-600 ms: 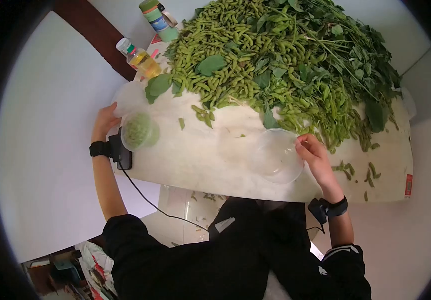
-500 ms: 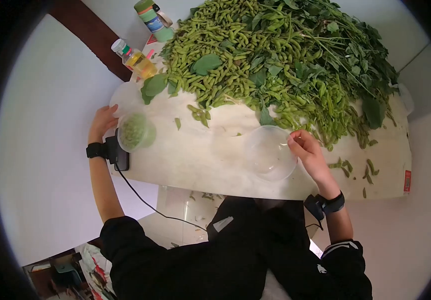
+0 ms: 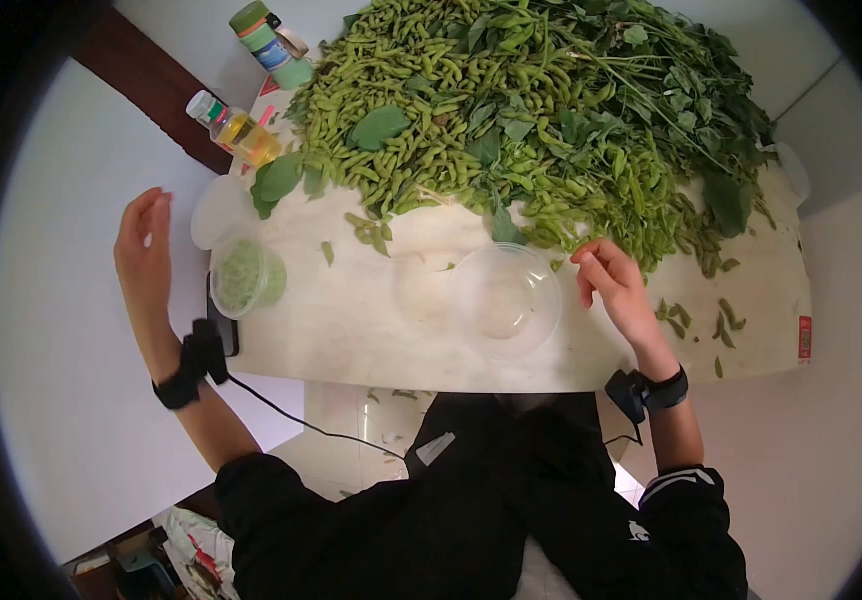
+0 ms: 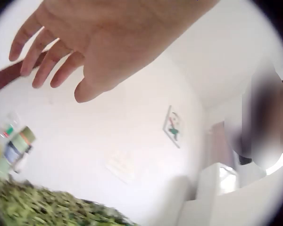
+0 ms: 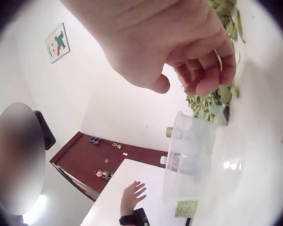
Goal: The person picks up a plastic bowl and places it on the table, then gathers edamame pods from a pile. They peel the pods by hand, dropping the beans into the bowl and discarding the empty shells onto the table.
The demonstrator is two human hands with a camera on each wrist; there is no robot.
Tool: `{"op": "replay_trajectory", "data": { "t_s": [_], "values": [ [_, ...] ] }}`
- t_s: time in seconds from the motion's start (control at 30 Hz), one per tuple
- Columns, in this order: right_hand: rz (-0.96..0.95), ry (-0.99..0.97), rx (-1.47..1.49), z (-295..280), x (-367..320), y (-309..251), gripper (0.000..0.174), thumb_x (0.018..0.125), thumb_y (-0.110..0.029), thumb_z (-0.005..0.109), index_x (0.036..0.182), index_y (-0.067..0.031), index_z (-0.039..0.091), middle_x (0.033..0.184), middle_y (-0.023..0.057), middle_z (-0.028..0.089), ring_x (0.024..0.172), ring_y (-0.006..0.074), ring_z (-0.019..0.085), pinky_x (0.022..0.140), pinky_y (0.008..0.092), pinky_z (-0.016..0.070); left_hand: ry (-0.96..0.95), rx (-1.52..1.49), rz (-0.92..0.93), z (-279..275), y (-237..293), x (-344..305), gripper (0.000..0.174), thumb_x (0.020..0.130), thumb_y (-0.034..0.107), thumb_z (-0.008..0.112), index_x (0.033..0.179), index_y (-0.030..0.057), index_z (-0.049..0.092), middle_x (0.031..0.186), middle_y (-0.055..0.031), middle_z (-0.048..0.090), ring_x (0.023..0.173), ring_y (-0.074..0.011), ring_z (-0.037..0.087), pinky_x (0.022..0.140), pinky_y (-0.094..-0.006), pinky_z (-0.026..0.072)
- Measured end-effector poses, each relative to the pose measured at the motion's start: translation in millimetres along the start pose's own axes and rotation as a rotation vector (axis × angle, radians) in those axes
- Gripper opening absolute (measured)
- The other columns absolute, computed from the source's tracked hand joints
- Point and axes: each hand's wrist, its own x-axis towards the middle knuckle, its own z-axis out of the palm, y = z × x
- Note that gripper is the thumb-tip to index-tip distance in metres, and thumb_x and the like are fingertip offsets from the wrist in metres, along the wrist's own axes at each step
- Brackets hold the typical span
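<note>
My left hand (image 3: 146, 255) is raised in the air beyond the table's left edge, fingers spread and relaxed with nothing in them. Below and to the right of it stands a clear round tub (image 3: 243, 278) of shelled green beans. A white round lid (image 3: 213, 214) lies just behind the tub. Beside a clear plastic bowl (image 3: 507, 305) hovers my right hand (image 3: 615, 288), apart from its rim. That hand's fingers (image 5: 208, 80) hang loosely curled and hold nothing. The bowl looks empty in the head view.
A big heap of green soybean pods (image 3: 471, 90) with leafy stems (image 3: 671, 100) fills the back of the table. Loose pods (image 3: 723, 322) lie at the right. An oil bottle (image 3: 236, 128) and a green flask (image 3: 271, 48) stand back left. A dark phone (image 3: 223, 325) lies beside the tub.
The left hand has lifted away from beside the tub, moving left and back. My right hand has let go of the bowl's rim. The whole head view has shifted slightly.
</note>
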Motion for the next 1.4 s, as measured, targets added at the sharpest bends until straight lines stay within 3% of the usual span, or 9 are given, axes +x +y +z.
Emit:
{"op": "replay_trajectory", "data": {
  "t_s": [0.17, 0.27, 0.33, 0.57, 0.77, 0.97, 1.03, 1.23, 1.4],
  "values": [
    [-0.057, 0.113, -0.164, -23.4, 17.2, -4.8, 0.017, 0.086, -0.016, 0.046, 0.081, 0.0, 0.049, 0.058, 0.0, 0.045, 0.049, 0.0066, 0.042, 0.046, 0.0209, 0.0356, -0.617, -0.303, 0.133, 39.7, 114.6, -64.5, 0.019, 0.08, 0.011, 0.053, 0.098, 0.0055, 0.054, 0.085, -0.0046, 0.059, 0.071, -0.01, 0.056, 0.058, -0.023, 0.044],
    [-0.086, 0.127, -0.154, -31.7, 21.8, -9.6, 0.016, 0.085, -0.015, 0.045, 0.082, 0.0001, 0.049, 0.058, -0.0003, 0.046, 0.049, 0.0063, 0.042, 0.046, 0.0202, 0.0346, -0.884, -0.394, 0.246, 91.0, 133.3, -87.4, 0.033, 0.076, 0.003, 0.052, 0.108, 0.0041, 0.046, 0.087, -0.008, 0.056, 0.067, -0.0157, 0.056, 0.06, -0.0283, 0.0453],
    [-0.115, 0.133, -0.16, -33.1, 21.3, -15.0, 0.016, 0.085, -0.015, 0.045, 0.082, 0.0, 0.049, 0.058, -0.0003, 0.046, 0.049, 0.0062, 0.042, 0.046, 0.0199, 0.0341, -0.743, -0.261, 0.423, 129.2, 131.2, -104.8, 0.036, 0.075, 0.002, 0.051, 0.11, 0.004, 0.043, 0.081, -0.0105, 0.056, 0.063, -0.0196, 0.056, 0.057, -0.0291, 0.0448],
    [-0.064, 0.154, -0.137, -42.8, 6.4, -7.9, 0.018, 0.088, -0.016, 0.042, 0.081, -0.0007, 0.048, 0.056, -0.0003, 0.046, 0.049, 0.0065, 0.042, 0.048, 0.0196, 0.0328, -0.824, -0.313, 0.275, 151.9, 103.5, -80.5, 0.027, 0.073, 0.0, 0.051, 0.1, 0.0002, 0.047, 0.068, -0.0111, 0.055, 0.058, -0.0212, 0.055, 0.054, -0.0298, 0.0434],
    [-0.058, 0.164, -0.1, -44.6, 7.8, -7.6, 0.017, 0.088, -0.016, 0.043, 0.08, -0.001, 0.047, 0.056, -0.0003, 0.046, 0.049, 0.0066, 0.043, 0.048, 0.0197, 0.0328, -0.568, -0.189, 0.143, 158.9, 55.4, -58.0, 0.023, 0.071, 0.002, 0.052, 0.095, -0.0002, 0.05, 0.074, -0.0163, 0.056, 0.07, -0.0289, 0.056, 0.06, -0.0358, 0.0435],
    [-0.061, 0.173, -0.097, -42.7, 12.1, -15.6, 0.015, 0.087, -0.014, 0.043, 0.08, -0.0013, 0.048, 0.057, -0.0004, 0.047, 0.05, 0.0063, 0.043, 0.048, 0.0197, 0.0327, -0.164, -0.017, 0.39, 138.6, 90.3, -62.0, 0.014, 0.074, 0.007, 0.056, 0.087, 0.0014, 0.054, 0.078, -0.0123, 0.057, 0.074, -0.0263, 0.055, 0.063, -0.034, 0.0433],
    [-0.065, 0.178, -0.107, -42.4, 14.8, -20.0, 0.015, 0.087, -0.014, 0.043, 0.081, -0.0014, 0.048, 0.057, -0.0004, 0.047, 0.05, 0.0063, 0.043, 0.049, 0.0197, 0.0327, -0.258, -0.315, 0.267, 130.2, 119.9, -72.9, 0.009, 0.075, 0.006, 0.056, 0.082, 0.0023, 0.055, 0.076, -0.0097, 0.057, 0.07, -0.0248, 0.055, 0.06, -0.0313, 0.0435],
    [-0.137, 0.192, -0.185, -38.5, 27.3, -28.5, 0.015, 0.087, -0.013, 0.044, 0.084, -0.0002, 0.05, 0.062, -0.0006, 0.048, 0.058, 0.0061, 0.045, 0.055, 0.0201, 0.0355, -0.808, -0.726, 0.573, 180.0, 167.5, -105.2, 0.006, 0.078, 0.007, 0.055, 0.079, 0.0011, 0.054, 0.07, -0.0058, 0.056, 0.059, -0.0117, 0.053, 0.05, -0.0232, 0.0408],
    [-0.183, 0.238, -0.49, -33.1, 38.9, -55.6, 0.015, 0.083, -0.013, 0.051, 0.09, -0.0004, 0.052, 0.078, 0.0025, 0.053, 0.07, 0.0096, 0.049, 0.061, 0.0212, 0.0388, -0.974, -0.937, 0.358, 224.5, 154.4, -125.8, 0.011, 0.08, 0.011, 0.053, 0.076, 0.0012, 0.053, 0.06, -0.0049, 0.054, 0.051, -0.0102, 0.05, 0.046, -0.023, 0.0379]
  ]
}}
